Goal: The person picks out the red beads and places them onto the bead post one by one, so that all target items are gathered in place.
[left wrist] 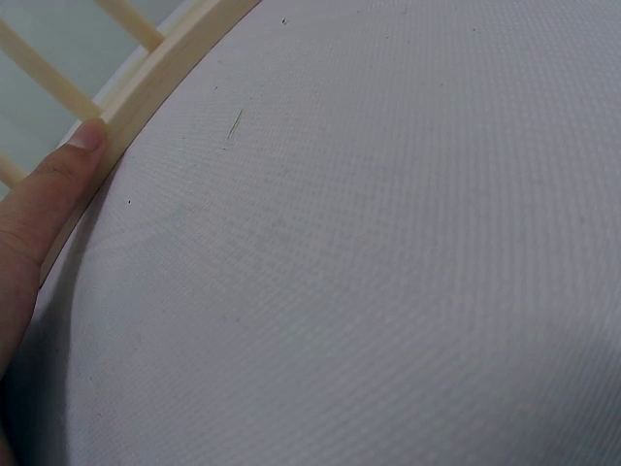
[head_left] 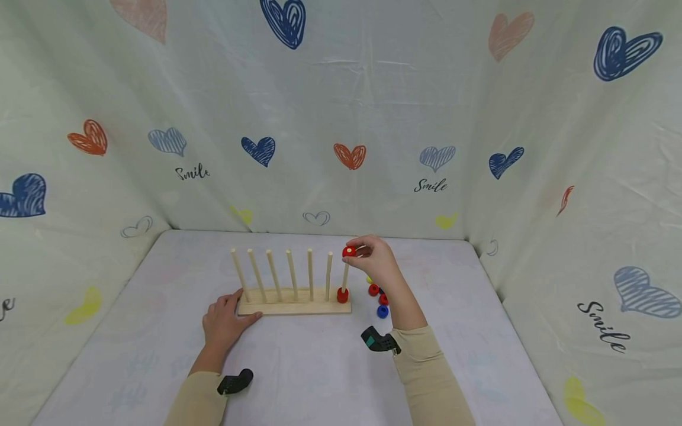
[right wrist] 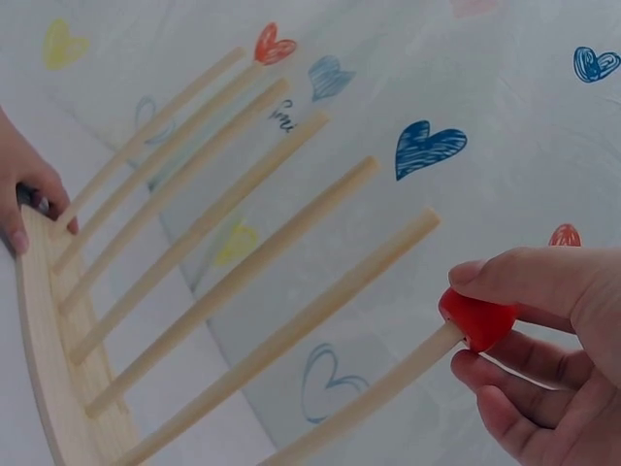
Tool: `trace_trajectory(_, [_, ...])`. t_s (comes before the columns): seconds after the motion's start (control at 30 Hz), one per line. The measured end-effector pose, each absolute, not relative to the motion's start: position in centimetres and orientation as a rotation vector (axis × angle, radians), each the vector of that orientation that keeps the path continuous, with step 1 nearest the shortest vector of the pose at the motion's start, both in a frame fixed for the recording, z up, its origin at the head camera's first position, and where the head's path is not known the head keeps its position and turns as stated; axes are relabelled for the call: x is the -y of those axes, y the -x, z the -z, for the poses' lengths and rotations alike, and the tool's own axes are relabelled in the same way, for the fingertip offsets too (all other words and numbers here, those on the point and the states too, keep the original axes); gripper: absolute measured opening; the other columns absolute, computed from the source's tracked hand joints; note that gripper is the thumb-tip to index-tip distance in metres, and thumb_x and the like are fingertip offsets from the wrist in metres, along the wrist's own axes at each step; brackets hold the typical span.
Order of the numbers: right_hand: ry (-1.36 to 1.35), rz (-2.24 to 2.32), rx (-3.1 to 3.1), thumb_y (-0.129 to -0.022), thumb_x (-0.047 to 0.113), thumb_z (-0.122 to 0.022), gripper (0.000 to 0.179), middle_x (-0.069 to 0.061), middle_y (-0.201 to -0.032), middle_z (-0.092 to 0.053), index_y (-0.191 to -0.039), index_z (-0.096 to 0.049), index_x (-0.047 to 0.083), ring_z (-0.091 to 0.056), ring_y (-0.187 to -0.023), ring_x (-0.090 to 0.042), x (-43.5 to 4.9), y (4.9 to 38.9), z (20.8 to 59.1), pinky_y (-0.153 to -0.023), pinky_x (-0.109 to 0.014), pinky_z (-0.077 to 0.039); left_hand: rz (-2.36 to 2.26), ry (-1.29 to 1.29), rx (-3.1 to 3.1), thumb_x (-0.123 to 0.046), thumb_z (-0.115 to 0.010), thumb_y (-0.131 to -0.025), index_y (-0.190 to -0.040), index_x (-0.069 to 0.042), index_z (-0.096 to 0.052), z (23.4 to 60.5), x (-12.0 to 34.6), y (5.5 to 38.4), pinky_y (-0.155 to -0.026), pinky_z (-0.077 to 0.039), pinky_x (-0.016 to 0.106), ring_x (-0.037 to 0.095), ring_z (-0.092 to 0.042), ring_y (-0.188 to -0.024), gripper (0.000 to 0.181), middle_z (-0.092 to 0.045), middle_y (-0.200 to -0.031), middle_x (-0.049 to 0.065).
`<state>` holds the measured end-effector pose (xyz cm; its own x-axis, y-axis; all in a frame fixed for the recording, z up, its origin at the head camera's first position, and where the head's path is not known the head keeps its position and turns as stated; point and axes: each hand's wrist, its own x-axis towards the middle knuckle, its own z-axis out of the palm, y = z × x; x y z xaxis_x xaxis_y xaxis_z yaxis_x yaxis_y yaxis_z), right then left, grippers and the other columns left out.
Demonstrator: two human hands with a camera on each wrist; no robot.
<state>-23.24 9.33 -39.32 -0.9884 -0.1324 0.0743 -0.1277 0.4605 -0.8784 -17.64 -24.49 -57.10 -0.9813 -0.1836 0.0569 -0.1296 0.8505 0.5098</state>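
Observation:
My right hand pinches a red bead between thumb and fingers. In the right wrist view the tip of the rightmost peg is in that red bead's hole. More red sits at the foot of the same peg; whether it is one bead or a stack I cannot tell. The pegs rise from a pale wooden pegboard. My left hand holds the board's left end, thumb on the front edge and fingers at the back. In the left wrist view its thumb presses beside a peg.
Right of the board lie several loose beads, among them a blue bead, a red bead and a partly hidden yellow bead. The other pegs stand bare. A heart-printed curtain hangs behind and beside the white table.

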Motion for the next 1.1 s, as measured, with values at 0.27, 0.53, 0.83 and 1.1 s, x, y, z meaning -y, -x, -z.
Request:
trace_trajectory(0.27, [0.224, 1.592, -2.676, -0.083, 0.012, -0.079, 0.03, -0.005, -0.108, -0.06, -0.111, -0.07, 0.009, -0.061, -0.094, -0.023, -9.37, 23.17, 39.44, -0.079, -0.035, -0.054, 0.789, -0.248, 2.925, -0.049, -0.077, -0.08, -0.146, 0.0, -0.039, 57.27, 24.61, 17.68, -0.093, -0.03, 0.061, 0.047, -0.039, -0.118, 0.091, -0.043, -0.132, 0.026])
trace_trajectory(0.53, [0.218, 1.578, -2.671, -0.083, 0.012, -0.078, 0.031, -0.005, -0.109, -0.06, -0.112, -0.069, 0.008, -0.061, -0.096, -0.023, -9.37, 23.12, 39.45, -0.08, -0.035, -0.054, 0.793, -0.262, 2.957, -0.046, -0.075, -0.082, -0.147, -0.001, -0.037, 56.98, 24.54, 17.65, -0.095, -0.029, 0.062, 0.047, -0.037, -0.121, 0.088, -0.042, -0.134, 0.027])
trace_trajectory(0.83, [0.222, 1.561, -2.663, -0.084, 0.012, -0.078, 0.032, -0.006, -0.11, -0.06, -0.113, -0.069, 0.008, -0.061, -0.097, -0.024, -9.32, 23.26, 39.54, -0.079, -0.034, -0.054, 0.794, -0.269, 2.943, -0.047, -0.077, -0.08, -0.147, -0.001, -0.038, 56.95, 24.44, 17.69, -0.094, -0.029, 0.062, 0.047, -0.038, -0.12, 0.09, -0.043, -0.133, 0.026])
trace_trajectory(1.1, [0.246, 1.552, -2.647, -0.083, 0.011, -0.078, 0.032, -0.006, -0.107, -0.061, -0.113, -0.068, 0.007, -0.061, -0.094, -0.024, -9.42, 23.34, 39.85, -0.078, -0.034, -0.055, 0.794, -0.258, 2.943, -0.049, -0.076, -0.08, -0.147, -0.001, -0.038, 57.18, 24.48, 17.71, -0.094, -0.028, 0.063, 0.048, -0.036, -0.122, 0.09, -0.042, -0.134, 0.026])
